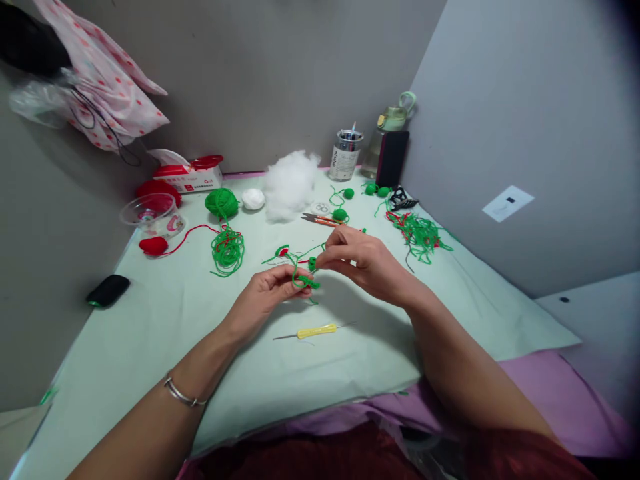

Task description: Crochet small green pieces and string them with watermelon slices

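My left hand is closed, pinching a small green crocheted piece with a loop of green yarn over the fingers. Just above it on the right, my right hand is closed in a pinch on what looks like a thin needle, mostly hidden by the fingertips, its tip at the green piece. Behind the hands lie a small red and green crocheted piece and loose green yarn. Nearer to me, a yellow-handled crochet hook rests on the pale table cover.
Orange-handled thread snips, white stuffing and a green yarn ball lie farther back. On the right is a tangle of yarn scraps. A pen jar, a bottle and a phone stand by the wall.
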The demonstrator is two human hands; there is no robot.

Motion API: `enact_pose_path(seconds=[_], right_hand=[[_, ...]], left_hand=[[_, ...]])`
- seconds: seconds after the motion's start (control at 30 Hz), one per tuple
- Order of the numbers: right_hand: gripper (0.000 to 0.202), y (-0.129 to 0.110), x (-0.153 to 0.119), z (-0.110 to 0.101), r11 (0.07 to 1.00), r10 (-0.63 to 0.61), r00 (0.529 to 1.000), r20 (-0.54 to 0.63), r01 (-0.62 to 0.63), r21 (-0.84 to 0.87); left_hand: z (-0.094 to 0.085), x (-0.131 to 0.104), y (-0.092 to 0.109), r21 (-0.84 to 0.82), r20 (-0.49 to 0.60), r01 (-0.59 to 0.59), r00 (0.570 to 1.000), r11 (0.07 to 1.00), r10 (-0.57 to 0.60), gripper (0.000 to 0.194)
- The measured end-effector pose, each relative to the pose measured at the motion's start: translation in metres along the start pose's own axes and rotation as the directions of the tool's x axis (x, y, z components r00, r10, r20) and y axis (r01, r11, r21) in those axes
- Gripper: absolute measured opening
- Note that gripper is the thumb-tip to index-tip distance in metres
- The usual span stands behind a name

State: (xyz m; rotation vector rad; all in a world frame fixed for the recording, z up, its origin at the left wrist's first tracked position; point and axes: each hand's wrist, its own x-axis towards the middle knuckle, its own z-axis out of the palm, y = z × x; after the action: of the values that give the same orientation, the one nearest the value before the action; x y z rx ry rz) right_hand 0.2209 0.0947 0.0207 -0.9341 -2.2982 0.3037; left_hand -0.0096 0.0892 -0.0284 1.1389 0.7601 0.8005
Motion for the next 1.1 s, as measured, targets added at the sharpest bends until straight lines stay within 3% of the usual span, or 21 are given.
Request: enact_pose_path(seconds=[0.37,0.6,0.87,1.1], right_hand=[[0.016,-0.001,0.0,0.002,1.0,0.001,0.999,0.046,0.0,-0.015],[0.015,-0.003,0.001,0.005,0.998,-0.013,0.997,0.07,0.009,0.066],[0.007,-0.001,0.002,0.019,0.987,0.152,0.988,0.014,-0.152,0.046],[0.015,-0.017,0.002,0.023,0.97,0.141,0.986,0.091,-0.156,0.185]], left_hand=[[0.002,-0.001,0.002,0.025,0.013,0.007,1.0,1.0,-0.007,0.016],[0.001,-0.001,0.001,0.031,0.046,0.016,0.999,0.999,-0.017,0.018],[0.003,-0.002,0.003,-0.033,0.016,-0.02,1.0,0.999,0.021,0.017],[0.0,0.001,-0.003,-0.092,-0.027,0.015,0.999,0.996,-0.018,0.016]])
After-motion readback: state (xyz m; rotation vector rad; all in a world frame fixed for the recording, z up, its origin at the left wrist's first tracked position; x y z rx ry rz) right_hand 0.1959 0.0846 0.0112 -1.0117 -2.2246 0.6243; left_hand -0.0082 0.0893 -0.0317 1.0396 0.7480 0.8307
